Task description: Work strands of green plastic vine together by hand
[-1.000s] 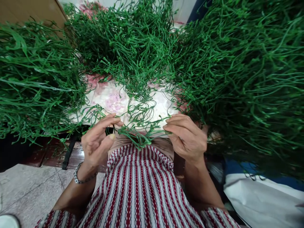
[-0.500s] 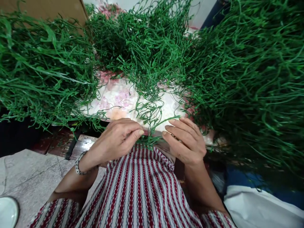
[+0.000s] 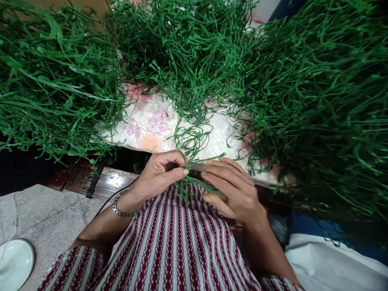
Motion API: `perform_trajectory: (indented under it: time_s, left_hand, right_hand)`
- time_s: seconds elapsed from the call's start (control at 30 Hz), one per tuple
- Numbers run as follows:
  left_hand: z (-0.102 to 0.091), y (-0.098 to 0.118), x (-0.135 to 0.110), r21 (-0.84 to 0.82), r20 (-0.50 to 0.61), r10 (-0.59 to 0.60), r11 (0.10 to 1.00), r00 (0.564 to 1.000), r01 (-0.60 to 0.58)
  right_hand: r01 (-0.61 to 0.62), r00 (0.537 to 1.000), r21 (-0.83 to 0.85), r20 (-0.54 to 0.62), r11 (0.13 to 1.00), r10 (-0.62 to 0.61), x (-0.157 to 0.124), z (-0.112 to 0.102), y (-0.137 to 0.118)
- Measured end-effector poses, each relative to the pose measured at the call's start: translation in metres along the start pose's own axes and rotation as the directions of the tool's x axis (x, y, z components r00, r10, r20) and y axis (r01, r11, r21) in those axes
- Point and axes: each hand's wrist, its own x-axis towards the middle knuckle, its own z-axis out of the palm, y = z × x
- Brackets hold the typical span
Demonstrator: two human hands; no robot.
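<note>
Thumb and forefinger of my left hand (image 3: 163, 171) pinch a small bunch of thin green artificial stems (image 3: 194, 139) at the cloth's near edge. The bunch fans out over the cloth, and some of its ends hang down over my lap. My right hand (image 3: 235, 190) is just to the right, fingers stretched out and thumb apart. One green stem (image 3: 209, 159) points towards its fingertips, and other strands run in under its fingers. Whether the right hand touches those strands is hidden.
Large heaps of green artificial stems lie at the left (image 3: 54, 85), the back (image 3: 200, 52) and the right (image 3: 318, 109). They rest on a flowered cloth (image 3: 148, 121). A white round lid-like object (image 3: 16, 262) is on the floor at lower left, a white bag (image 3: 330, 262) at lower right.
My left hand has shifted slightly right and now pinches the stems where they come together. My right hand has moved a little down and left. The view has shifted slightly.
</note>
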Motion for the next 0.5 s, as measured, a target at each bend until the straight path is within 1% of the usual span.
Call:
perform_trajectory:
  time_s: [0.1,0.13,0.17,0.2,0.23,0.27,0.3,0.37,0.43,0.5]
  left_hand:
    - [0.003,0.003,0.0,0.137,0.025,-0.033,0.99,0.999,0.029]
    - [0.005,0.004,0.0,0.178,0.046,-0.039,0.984,0.998,0.031]
    - [0.008,0.005,0.0,0.199,0.07,-0.038,0.98,0.997,0.024]
    - [0.011,0.006,0.0,0.198,0.092,-0.029,0.98,0.995,0.01]
    - [0.013,0.007,0.0,0.181,0.103,-0.013,0.983,0.995,-0.006]
    - [0.015,0.007,0.0,0.155,0.106,0.003,0.988,0.994,-0.02]
    - [0.017,0.008,0.0,0.126,0.103,0.018,0.992,0.994,-0.031]
    - [0.019,0.007,-0.001,0.091,0.089,0.028,0.995,0.996,-0.036]
    - [0.017,0.006,-0.002,0.092,0.083,0.01,0.996,0.996,-0.017]
    - [0.015,0.004,-0.003,0.113,0.082,-0.007,0.994,0.997,-0.002]
  right_hand:
    - [-0.029,0.989,0.095,-0.143,0.995,0.043,0.003,-0.025,-0.014]
    - [-0.024,0.988,0.098,-0.152,0.995,0.039,0.008,-0.03,-0.018]
    - [-0.009,0.992,0.09,-0.122,0.996,0.02,0.014,-0.033,-0.02]
    - [0.017,0.999,0.084,-0.05,0.996,-0.013,0.02,-0.033,-0.021]
    - [0.05,0.997,0.089,0.046,0.995,-0.055,0.027,-0.03,-0.021]
    - [0.073,0.987,0.104,0.136,0.992,-0.087,0.033,-0.024,-0.019]
    - [0.082,0.976,0.122,0.192,0.989,-0.104,0.037,-0.017,-0.016]
    - [0.08,0.971,0.154,0.21,0.985,-0.112,0.04,-0.001,-0.008]
    - [0.052,0.981,0.156,0.178,0.986,-0.08,0.036,0.013,-0.002]
    - [0.027,0.989,0.141,0.139,0.99,-0.046,0.03,0.021,0.001]
